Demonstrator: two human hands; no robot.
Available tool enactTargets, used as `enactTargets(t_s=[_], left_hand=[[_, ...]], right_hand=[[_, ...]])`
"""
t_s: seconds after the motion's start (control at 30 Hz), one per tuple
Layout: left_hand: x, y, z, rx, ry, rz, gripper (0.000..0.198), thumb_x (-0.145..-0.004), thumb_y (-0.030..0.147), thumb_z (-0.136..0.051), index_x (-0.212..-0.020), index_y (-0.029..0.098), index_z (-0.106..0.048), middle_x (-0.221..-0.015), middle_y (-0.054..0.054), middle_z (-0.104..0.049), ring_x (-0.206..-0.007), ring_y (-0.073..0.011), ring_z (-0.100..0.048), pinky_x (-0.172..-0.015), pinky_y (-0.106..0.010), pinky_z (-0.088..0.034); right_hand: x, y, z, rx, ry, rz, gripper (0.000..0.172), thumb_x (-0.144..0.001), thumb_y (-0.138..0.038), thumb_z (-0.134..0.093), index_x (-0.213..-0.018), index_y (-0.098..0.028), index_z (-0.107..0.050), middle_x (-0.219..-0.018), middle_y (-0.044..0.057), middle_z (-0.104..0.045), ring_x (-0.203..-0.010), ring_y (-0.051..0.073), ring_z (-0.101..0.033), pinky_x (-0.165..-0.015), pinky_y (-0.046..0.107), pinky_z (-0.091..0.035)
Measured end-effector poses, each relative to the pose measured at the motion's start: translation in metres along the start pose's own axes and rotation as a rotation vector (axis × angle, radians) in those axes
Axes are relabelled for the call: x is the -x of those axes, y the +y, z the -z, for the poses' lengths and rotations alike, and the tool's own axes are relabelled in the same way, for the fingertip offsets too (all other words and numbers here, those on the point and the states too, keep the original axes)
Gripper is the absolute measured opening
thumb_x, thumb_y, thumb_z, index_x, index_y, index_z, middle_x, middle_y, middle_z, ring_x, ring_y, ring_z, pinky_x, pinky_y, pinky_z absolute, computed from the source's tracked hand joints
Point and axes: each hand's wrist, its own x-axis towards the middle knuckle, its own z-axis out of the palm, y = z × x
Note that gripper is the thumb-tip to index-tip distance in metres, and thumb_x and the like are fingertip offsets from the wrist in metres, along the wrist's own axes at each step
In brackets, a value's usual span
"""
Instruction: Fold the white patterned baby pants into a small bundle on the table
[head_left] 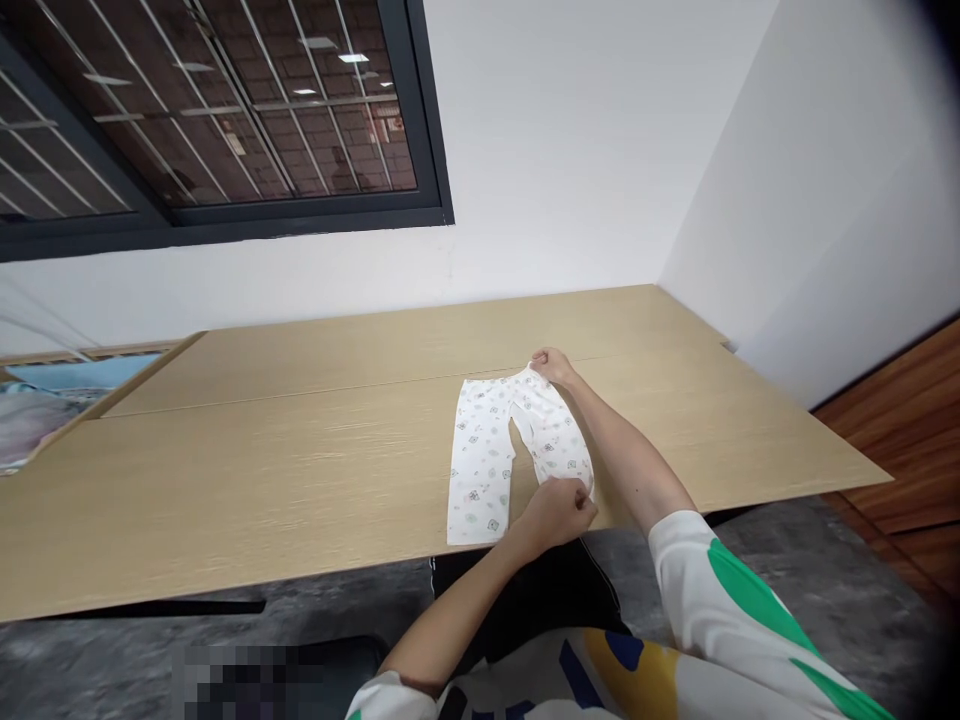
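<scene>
Printed trousers, one pair, on counter: light, limp cloth, I judge; best held by edges. My left grip pinches one leg's lower end; right grip, the waist corner.

No lettering, number or brand can be read; the red-and-white patch in the window is too blurred.
</scene>
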Motion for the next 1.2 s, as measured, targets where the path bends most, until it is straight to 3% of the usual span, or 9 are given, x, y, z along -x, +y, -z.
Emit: enactTargets(t_s=[0.17,0.27,0.4,0.5,0.7,0.93,1.03,1.1,1.2], left_hand=[[0.041,-0.015,0.013,0.511,0.083,0.098,0.022,-0.092,0.03,-0.054,-0.084,0.018,-0.071,-0.085,-0.004,-0.077,-0.077,-0.0171,-0.067,-0.071,-0.027,-0.046],[0.072,-0.03,0.024,0.605,0.174,0.155,0.027,-0.095,0.038,-0.054,-0.087,0.019,-0.071,-0.087,-0.005,-0.078,-0.081,-0.0187,-0.068,-0.074,-0.028,-0.047],[0.114,-0.052,0.041,0.315,0.387,0.272,0.029,-0.095,0.037,-0.051,-0.077,0.02,-0.065,-0.072,-0.002,-0.068,-0.073,-0.0176,-0.06,-0.073,-0.029,-0.042],[0.139,-0.064,0.05,0.09,0.465,0.396,0.027,-0.095,0.033,-0.048,-0.072,0.022,-0.056,-0.067,0.0,-0.06,-0.067,-0.0169,-0.055,-0.069,-0.029,-0.037],[0.154,-0.07,0.056,-0.084,0.407,0.607,0.023,-0.096,0.025,-0.047,-0.076,0.022,-0.058,-0.074,-0.004,-0.068,-0.073,-0.0193,-0.062,-0.067,-0.03,-0.03],[0.158,-0.072,0.055,-0.277,0.312,0.747,0.025,-0.097,0.031,-0.048,-0.081,0.023,-0.065,-0.082,-0.008,-0.075,-0.078,-0.0257,-0.069,-0.066,-0.031,-0.034],[0.161,-0.073,0.049,-0.421,0.488,0.711,0.029,-0.098,0.039,-0.05,-0.08,0.022,-0.065,-0.074,-0.009,-0.071,-0.074,-0.027,-0.067,-0.07,-0.035,-0.041],[0.16,-0.071,0.041,-0.47,0.666,0.553,0.029,-0.099,0.041,-0.051,-0.084,0.021,-0.067,-0.078,-0.009,-0.071,-0.08,-0.0269,-0.067,-0.077,-0.037,-0.045],[0.154,-0.065,0.017,-0.474,0.761,0.289,0.027,-0.099,0.034,-0.053,-0.113,0.018,-0.069,-0.109,-0.013,-0.073,-0.103,-0.0276,-0.066,-0.089,-0.038,-0.047]], right_hand=[[0.001,-0.034,-0.013,-0.001,0.01,0.021,0.022,-0.077,-0.016,-0.071,-0.098,-0.017,-0.067,-0.078,-0.001,-0.068,-0.076,0.015,-0.066,-0.074,0.024,-0.052],[-0.001,-0.053,-0.031,0.01,0.016,0.032,0.023,-0.076,-0.015,-0.07,-0.098,-0.018,-0.065,-0.08,-0.001,-0.068,-0.078,0.016,-0.066,-0.076,0.026,-0.052],[-0.001,-0.072,-0.064,0.027,0.025,0.042,0.025,-0.075,-0.016,-0.069,-0.099,-0.019,-0.064,-0.083,0.0,-0.066,-0.079,0.017,-0.064,-0.078,0.028,-0.052],[0.004,-0.081,-0.093,0.039,0.035,0.048,0.025,-0.077,-0.014,-0.065,-0.101,-0.019,-0.062,-0.092,0.003,-0.066,-0.082,0.018,-0.063,-0.078,0.029,-0.053],[0.02,-0.089,-0.141,0.076,-0.007,0.071,0.029,-0.079,-0.009,-0.058,-0.105,-0.02,-0.058,-0.105,0.007,-0.063,-0.088,0.021,-0.062,-0.078,0.031,-0.052],[0.033,-0.101,-0.157,0.143,-0.097,0.097,0.028,-0.085,-0.012,-0.057,-0.113,-0.019,-0.06,-0.107,0.013,-0.065,-0.102,0.029,-0.065,-0.087,0.039,-0.054],[0.052,-0.108,-0.158,0.157,-0.133,0.188,0.029,-0.095,-0.022,-0.052,-0.123,-0.02,-0.058,-0.12,0.015,-0.065,-0.112,0.031,-0.064,-0.097,0.044,-0.053],[0.076,-0.111,-0.156,0.154,-0.191,0.312,0.033,-0.1,-0.03,-0.049,-0.131,-0.019,-0.056,-0.132,0.016,-0.063,-0.12,0.03,-0.062,-0.103,0.045,-0.05],[0.131,-0.109,-0.144,0.134,-0.36,0.568,0.045,-0.103,-0.042,-0.052,-0.143,-0.021,-0.051,-0.146,0.012,-0.058,-0.132,0.026,-0.058,-0.112,0.041,-0.045]])
